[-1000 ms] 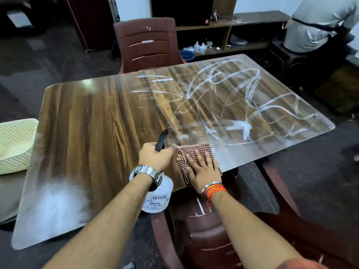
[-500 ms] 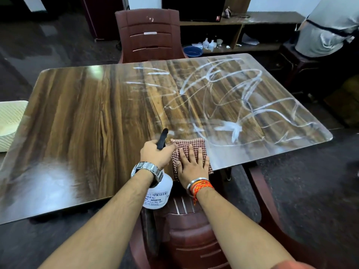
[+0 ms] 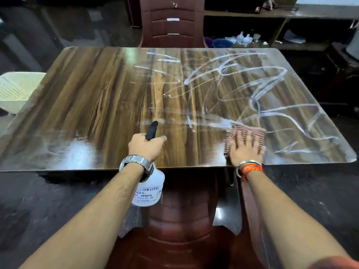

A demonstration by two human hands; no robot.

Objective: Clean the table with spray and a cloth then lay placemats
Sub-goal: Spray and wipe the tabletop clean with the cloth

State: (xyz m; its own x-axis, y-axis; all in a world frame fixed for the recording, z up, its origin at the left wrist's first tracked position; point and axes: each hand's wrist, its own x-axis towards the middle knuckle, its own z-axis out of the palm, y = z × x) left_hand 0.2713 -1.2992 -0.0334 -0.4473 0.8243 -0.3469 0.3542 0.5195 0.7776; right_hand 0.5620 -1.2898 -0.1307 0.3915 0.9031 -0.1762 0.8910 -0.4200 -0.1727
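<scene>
The left hand is curled tight round the neck of the spray bottle. The black nozzle sticks forward past the knuckles over the table, while the white body hangs under the wrist, off the near edge. The right hand lies flat with fingers spread, pressing the checked cloth onto the tabletop just inside that same near edge. The cloth reaches a little beyond the fingertips and out past the thumb side, and it looks blurred. The two hands are well apart, with a band of wood grain between them. Ahead and to the outer side of the right hand, white streaks loop across the top as far as the far edge and the rounded right corner. On the outer side of the left hand a wide stretch of tabletop runs to the left edge, with a pale glare patch near the front. Beyond that left edge sits a cream basket, lower than the top. A maroon chair stands against the far edge, straight ahead of the left hand. Another chair back sits below the near edge, between the two forearms. A watch circles the left wrist and orange bands the right.
</scene>
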